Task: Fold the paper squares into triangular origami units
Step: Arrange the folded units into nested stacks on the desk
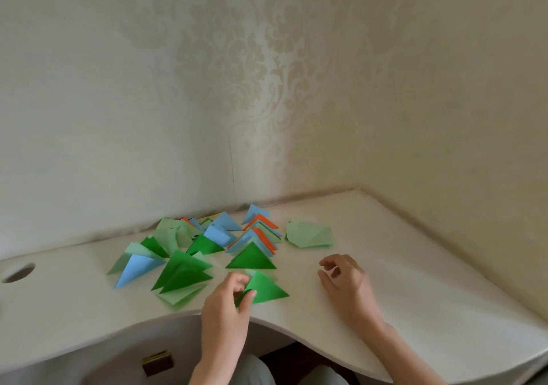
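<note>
My left hand (228,301) pinches the left corner of a dark green folded triangle (267,289) lying near the desk's front edge. My right hand (345,281) hovers to the right of it with fingers loosely curled and holds nothing. Behind them lie several folded triangles in dark green (251,258), light green, blue (135,269) and orange (265,238). A light green paper (310,233), partly folded and crumpled, lies apart at the right of the pile.
The white desk (415,281) sits in a wallpapered corner and has a curved cut-out front edge. A round cable hole (19,272) is at the far left. A drawer with a small handle (157,362) shows below the desk.
</note>
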A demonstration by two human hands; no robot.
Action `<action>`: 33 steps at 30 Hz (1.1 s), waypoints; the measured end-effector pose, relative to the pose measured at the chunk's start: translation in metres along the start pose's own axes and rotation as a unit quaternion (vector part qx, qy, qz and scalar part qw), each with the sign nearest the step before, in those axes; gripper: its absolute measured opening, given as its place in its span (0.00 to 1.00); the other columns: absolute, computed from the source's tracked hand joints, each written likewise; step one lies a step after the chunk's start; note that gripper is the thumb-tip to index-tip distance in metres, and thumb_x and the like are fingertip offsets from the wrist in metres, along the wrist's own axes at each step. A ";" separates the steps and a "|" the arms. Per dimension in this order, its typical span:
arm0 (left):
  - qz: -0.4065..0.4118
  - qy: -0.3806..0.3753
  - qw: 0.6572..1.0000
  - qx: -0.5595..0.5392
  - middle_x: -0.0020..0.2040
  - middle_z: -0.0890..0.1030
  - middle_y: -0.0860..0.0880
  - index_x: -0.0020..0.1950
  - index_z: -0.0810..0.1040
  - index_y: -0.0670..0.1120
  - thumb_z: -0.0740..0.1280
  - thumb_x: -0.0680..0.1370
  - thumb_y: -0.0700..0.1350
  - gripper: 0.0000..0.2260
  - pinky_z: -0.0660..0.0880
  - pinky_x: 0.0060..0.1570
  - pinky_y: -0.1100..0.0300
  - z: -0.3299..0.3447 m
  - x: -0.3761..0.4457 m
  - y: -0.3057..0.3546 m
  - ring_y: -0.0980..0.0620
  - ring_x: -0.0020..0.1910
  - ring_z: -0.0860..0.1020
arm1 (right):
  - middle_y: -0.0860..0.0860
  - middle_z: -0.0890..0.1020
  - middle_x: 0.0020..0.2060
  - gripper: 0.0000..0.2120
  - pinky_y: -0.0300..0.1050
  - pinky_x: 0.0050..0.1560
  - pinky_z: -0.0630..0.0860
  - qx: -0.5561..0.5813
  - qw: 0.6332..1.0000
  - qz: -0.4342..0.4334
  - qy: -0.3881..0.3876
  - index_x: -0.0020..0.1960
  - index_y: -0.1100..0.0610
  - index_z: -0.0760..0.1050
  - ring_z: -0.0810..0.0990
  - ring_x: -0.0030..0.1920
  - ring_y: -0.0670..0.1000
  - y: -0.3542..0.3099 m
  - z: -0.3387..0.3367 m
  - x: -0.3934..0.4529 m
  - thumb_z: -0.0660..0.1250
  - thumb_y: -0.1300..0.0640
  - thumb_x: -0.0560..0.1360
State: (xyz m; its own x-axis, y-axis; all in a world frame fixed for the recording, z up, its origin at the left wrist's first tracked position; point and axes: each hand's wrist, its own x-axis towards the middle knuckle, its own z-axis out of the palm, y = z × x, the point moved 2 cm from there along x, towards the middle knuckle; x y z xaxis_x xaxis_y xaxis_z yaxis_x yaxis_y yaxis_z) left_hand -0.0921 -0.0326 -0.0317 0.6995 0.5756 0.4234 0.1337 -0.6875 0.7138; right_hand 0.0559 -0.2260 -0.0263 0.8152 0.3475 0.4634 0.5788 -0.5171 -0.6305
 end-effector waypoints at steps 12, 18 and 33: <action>0.021 -0.031 0.999 0.037 0.43 0.78 0.59 0.49 0.78 0.50 0.76 0.69 0.39 0.13 0.74 0.44 0.67 -0.001 0.038 -0.018 0.60 0.43 0.76 | 0.50 0.79 0.56 0.18 0.45 0.57 0.70 -0.118 0.991 -0.035 -0.060 0.59 0.54 0.77 0.76 0.57 0.54 -0.015 0.022 0.047 0.72 0.51 0.71; 0.059 -0.019 0.997 0.053 0.45 0.80 0.56 0.45 0.83 0.49 0.75 0.69 0.35 0.11 0.74 0.46 0.61 0.006 0.052 -0.028 0.54 0.45 0.76 | 0.45 0.74 0.61 0.19 0.42 0.59 0.66 -0.174 0.981 0.008 -0.084 0.63 0.50 0.75 0.70 0.61 0.49 -0.015 0.037 0.062 0.66 0.44 0.74; 0.102 -0.004 0.992 0.079 0.42 0.79 0.57 0.48 0.80 0.50 0.71 0.70 0.32 0.14 0.73 0.44 0.60 0.002 0.053 -0.011 0.55 0.44 0.74 | 0.45 0.82 0.39 0.05 0.44 0.40 0.70 -0.166 0.983 -0.069 0.046 0.35 0.52 0.81 0.78 0.39 0.52 -0.019 0.033 0.058 0.76 0.60 0.65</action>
State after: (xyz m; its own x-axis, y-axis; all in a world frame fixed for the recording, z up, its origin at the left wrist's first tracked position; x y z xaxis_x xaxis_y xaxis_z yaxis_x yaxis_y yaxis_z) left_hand -0.0556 0.0049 -0.0183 0.7283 0.4146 0.5457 0.0971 -0.8506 0.5168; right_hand 0.0925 -0.1706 -0.0082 0.7153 0.3672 0.5946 0.6321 -0.7027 -0.3265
